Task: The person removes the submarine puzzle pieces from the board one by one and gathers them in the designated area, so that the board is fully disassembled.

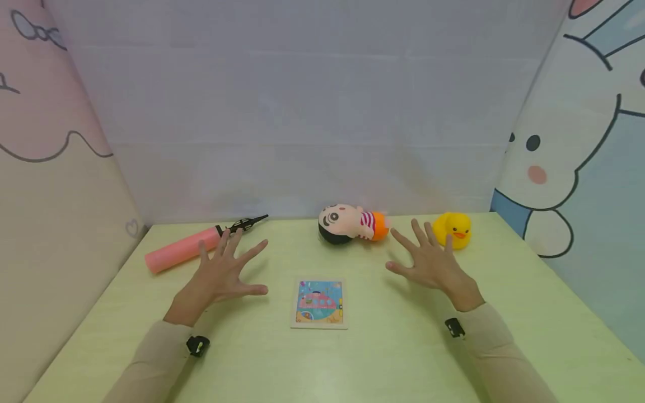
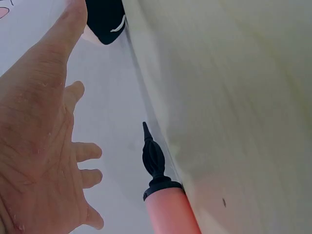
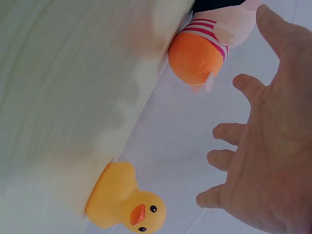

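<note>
The pink air pump point(image 1: 187, 247) lies on the table just beyond the left hand point(image 1: 220, 277), with its black nozzle point(image 1: 247, 223) pointing away past the fingertips. The left hand is spread wide, fingers straight and apart, palm down, and it holds nothing; in the left wrist view the pump point(image 2: 170, 212) is near the fingers but I cannot tell if they touch it. The right hand point(image 1: 432, 262) has the same pose, all fingers spread and straight, holding nothing. The yellow rubber duck point(image 1: 453, 229) sits just beyond its fingertips, a little to the outer side. The doll point(image 1: 350, 223) lies on its side between the two hands, further back, nearer to the right one. The small square puzzle point(image 1: 319, 302) lies flat between the wrists, closer to the person. Both arms wear beige sleeves.

The table point(image 1: 403, 347) is pale green and smooth, with a matte look. Behind it hangs a plain whitish backdrop, and on both sides stand panels with cartoon drawings in soft colours. The pump is a smooth cylinder, the duck is round and glossy, and the doll has a big round head, a striped shirt and orange trousers.
</note>
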`<action>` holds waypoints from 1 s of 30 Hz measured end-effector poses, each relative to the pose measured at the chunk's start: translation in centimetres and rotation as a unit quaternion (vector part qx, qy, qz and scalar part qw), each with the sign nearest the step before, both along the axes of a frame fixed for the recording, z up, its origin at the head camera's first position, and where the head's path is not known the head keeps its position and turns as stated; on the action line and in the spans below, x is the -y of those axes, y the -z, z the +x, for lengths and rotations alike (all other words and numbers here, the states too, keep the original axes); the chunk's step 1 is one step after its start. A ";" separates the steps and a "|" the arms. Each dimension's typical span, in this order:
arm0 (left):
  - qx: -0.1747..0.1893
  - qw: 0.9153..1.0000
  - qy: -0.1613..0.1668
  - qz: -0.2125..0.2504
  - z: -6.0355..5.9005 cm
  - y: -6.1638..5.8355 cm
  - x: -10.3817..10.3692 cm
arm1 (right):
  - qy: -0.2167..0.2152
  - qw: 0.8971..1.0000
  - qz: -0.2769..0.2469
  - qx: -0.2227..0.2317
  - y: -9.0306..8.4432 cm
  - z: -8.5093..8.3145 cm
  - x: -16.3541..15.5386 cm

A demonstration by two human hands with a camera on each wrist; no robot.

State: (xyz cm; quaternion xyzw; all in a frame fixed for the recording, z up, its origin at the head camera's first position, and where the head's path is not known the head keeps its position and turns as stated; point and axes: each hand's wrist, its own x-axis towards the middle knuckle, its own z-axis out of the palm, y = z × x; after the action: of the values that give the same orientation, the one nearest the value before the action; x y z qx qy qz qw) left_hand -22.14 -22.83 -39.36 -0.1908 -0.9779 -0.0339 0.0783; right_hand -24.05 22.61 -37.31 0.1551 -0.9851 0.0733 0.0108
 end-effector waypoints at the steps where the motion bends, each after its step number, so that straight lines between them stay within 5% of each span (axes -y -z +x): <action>1: -0.005 1.000 0.003 -0.005 0.0 0.0 -0.1 | -0.001 1.000 0.001 -0.002 0.0 0.0 0.1; 8: -0.047 0.998 0.042 -0.019 0.4 -0.6 -1.0 | -0.024 0.999 -0.012 -0.020 -0.3 0.2 0.9; 13: -0.038 0.997 0.065 -0.021 0.5 -1.1 -1.9 | -0.047 0.998 -0.017 -0.037 -0.6 0.4 2.1; 21: 0.018 0.996 0.080 -0.027 -0.1 -1.3 -4.1 | -0.075 0.995 -0.045 -0.041 -1.1 -0.2 4.9; 30: 0.140 0.987 0.076 -0.013 0.3 -1.8 -5.8 | -0.158 0.986 -0.044 -0.032 -1.0 -0.6 9.5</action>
State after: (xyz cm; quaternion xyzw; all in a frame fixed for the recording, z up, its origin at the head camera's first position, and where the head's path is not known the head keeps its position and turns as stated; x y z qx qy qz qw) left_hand -21.86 -17.01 -37.53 -0.2585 -0.9623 -0.0538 -0.0650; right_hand -24.64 13.07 -36.34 0.3108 -0.9431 0.1121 0.0373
